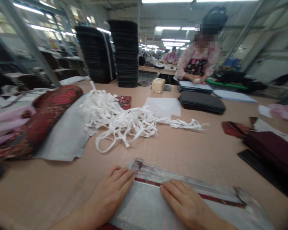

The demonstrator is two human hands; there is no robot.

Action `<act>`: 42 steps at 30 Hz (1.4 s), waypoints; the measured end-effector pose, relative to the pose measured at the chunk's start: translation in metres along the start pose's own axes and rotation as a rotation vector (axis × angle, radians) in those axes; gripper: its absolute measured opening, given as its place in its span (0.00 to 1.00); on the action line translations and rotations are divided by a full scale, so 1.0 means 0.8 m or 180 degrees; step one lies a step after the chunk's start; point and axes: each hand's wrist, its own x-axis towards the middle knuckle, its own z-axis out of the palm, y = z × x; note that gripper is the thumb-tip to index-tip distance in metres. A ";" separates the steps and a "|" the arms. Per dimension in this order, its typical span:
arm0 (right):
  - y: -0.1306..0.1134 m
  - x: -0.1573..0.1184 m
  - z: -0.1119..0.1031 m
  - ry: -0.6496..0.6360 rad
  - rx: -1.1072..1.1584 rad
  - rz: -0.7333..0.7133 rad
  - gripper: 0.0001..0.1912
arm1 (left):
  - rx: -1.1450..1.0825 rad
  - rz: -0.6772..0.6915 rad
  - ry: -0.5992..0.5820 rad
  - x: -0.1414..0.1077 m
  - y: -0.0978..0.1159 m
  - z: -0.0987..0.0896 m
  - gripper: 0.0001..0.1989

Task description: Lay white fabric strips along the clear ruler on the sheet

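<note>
A grey-backed piece of fabric [144, 204] lies on the table before me, its far edge folded over and crumpled. A narrow dark red patterned strip [222, 200] runs along that fold. My left hand [111, 188] rests on the fabric's left edge, fingers stretched out near the end of the strip. Farther right, my right hand [184, 199] presses on the fold, fingers extended and lying over the strip. Neither hand grips anything that I can see. My palms hide parts of the fabric.
Beyond the fabric lies a tangle of white strips [134, 123]. Red patterned cloth [45, 118] is heaped at left, maroon cloth [271, 151] at right. Tall stacks of black pieces [124, 54] stand behind. Across the table, a person [198, 64] handles a stack near dark pads [201, 102].
</note>
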 end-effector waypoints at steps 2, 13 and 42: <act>0.002 -0.032 -0.020 0.0013 -0.0206 0.0245 0.18 | 0.0005 0.0105 0.0220 0.003 -0.007 0.000 0.18; 0.014 -0.193 -0.072 0.0101 -0.0854 0.2121 0.16 | -0.0277 0.0987 -0.0616 0.111 0.029 0.002 0.14; 0.055 -0.181 -0.088 0.0190 0.0299 0.3995 0.07 | -0.0740 0.1930 -0.0585 0.270 0.220 0.084 0.14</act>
